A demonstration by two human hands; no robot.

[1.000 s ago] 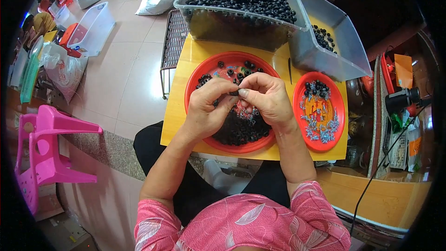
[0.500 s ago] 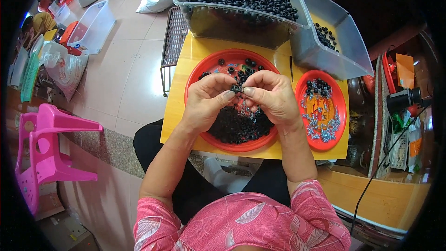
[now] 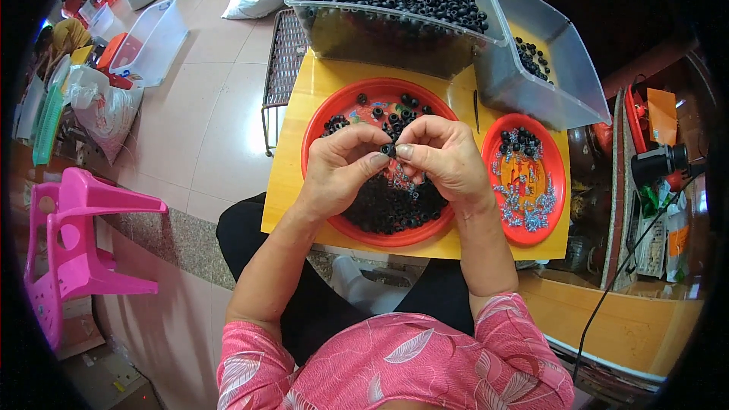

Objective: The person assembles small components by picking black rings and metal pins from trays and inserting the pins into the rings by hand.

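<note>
My left hand [image 3: 342, 167] pinches a small black hollow round piece [image 3: 388, 149], bead-like, between thumb and forefinger. My right hand [image 3: 449, 163] meets it from the right, thumb and forefinger closed; what they grip is too small to make out. Several silvery bits show just under the right fingers. Both hands are over a round red tray [image 3: 391, 241]. Loose black pieces [image 3: 406, 110] lie at its far side, and a dense heap of dark pieces [image 3: 387, 209] fills its near side, partly hidden by my hands.
An oval red tray [image 3: 560, 182] on the right holds silvery bits [image 3: 528, 216] and black pieces. Two clear plastic bins [image 3: 380, 45] with black pieces stand at the back of the yellow table [image 3: 285, 197]. A pink stool [image 3: 80, 243] is at left.
The black piece has turned a little between my fingers, so its hole now shows more plainly. Both hands stay over the tray, nearly in place.
</note>
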